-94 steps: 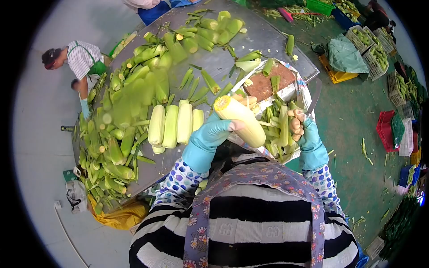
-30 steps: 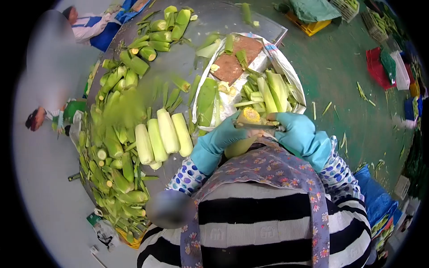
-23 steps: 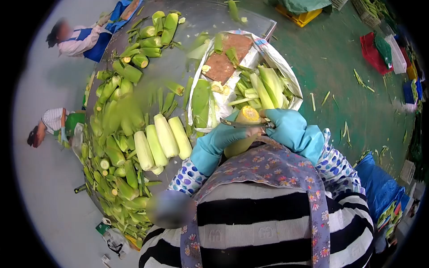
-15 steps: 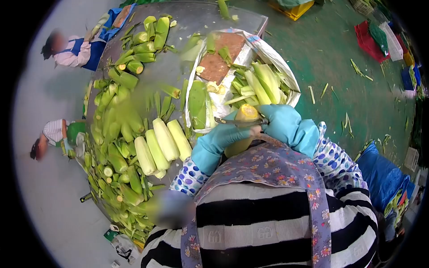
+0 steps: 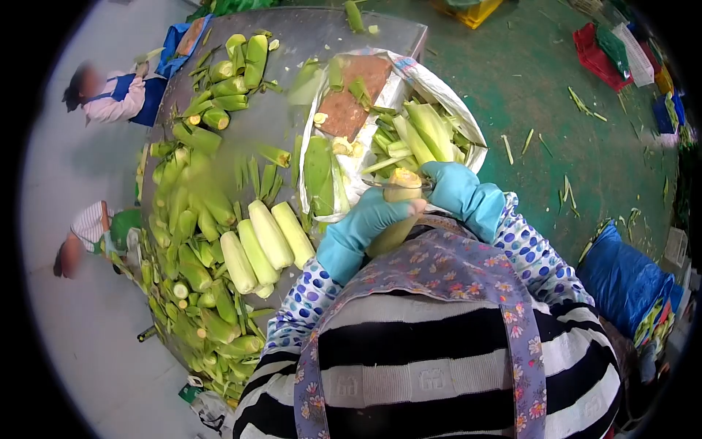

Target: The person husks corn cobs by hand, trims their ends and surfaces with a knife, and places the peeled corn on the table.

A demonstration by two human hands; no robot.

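Note:
My left hand (image 5: 362, 230), in a light blue glove with a bare thumb tip, is closed around an ear of corn (image 5: 404, 193) held upright against my apron. The cut yellowish stalk end points up. My right hand (image 5: 462, 196), gloved too, grips a knife whose handle is mostly hidden. Its thin blade (image 5: 387, 184) lies across the ear just below the cut end. Just beyond my hands, a white sack (image 5: 477, 139) holds stripped green husks (image 5: 431, 132) and a brown board (image 5: 355, 95). Several pale, trimmed ears (image 5: 269, 235) lie side by side left of my left hand.
Unpeeled corn (image 5: 194, 267) is heaped along the left of the metal table (image 5: 292, 36). Two people (image 5: 124, 95) work across it. A blue plastic bag (image 5: 621, 274) and a red crate (image 5: 599, 55) rest on the green floor (image 5: 512, 88), among husk scraps.
My right hand has shifted slightly up with the knife, and the blade now sits nearer the ear's cut end. My left hand keeps its hold on the ear. The view has shifted slightly.

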